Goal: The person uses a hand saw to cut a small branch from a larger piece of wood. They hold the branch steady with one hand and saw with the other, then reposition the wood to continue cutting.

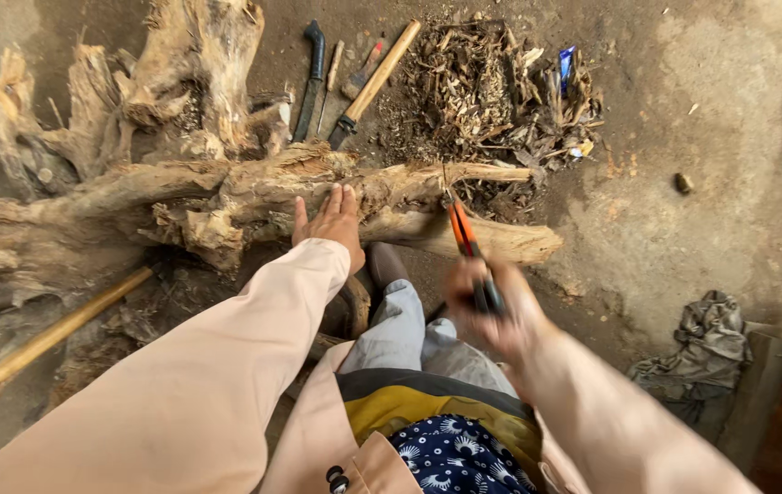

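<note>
Driftwood-like, the pale grey gnarled tree root [226, 187] lies on the dirt floor [738, 165] from 9 o'clock across to the middle of my view, its bark rough, split and flaking, with a thick smooth limb ending near 3 o'clock of centre. My left hand [331, 224] lies flat on that root, fingers spread narrow and pointing to 12 o'clock, holding nothing. My right hand [491, 306], blurred, has its fingers wrapped round the dark grip of an orange-handled metal tool [462, 229] whose tip points at the root limb; whether it touches the wood I cannot tell.

One small blue packet [566, 64], oblong and crumpled, sits at 1 o'clock in the heap of brown wood chips [491, 91]. At 12 o'clock lie a wooden-handled tool [377, 78] and a black curved metal bar [310, 82], side by side. A long wooden handle [61, 334] lies at 8 o'clock. A grey crumpled rag [706, 343] rests at 4 o'clock.
</note>
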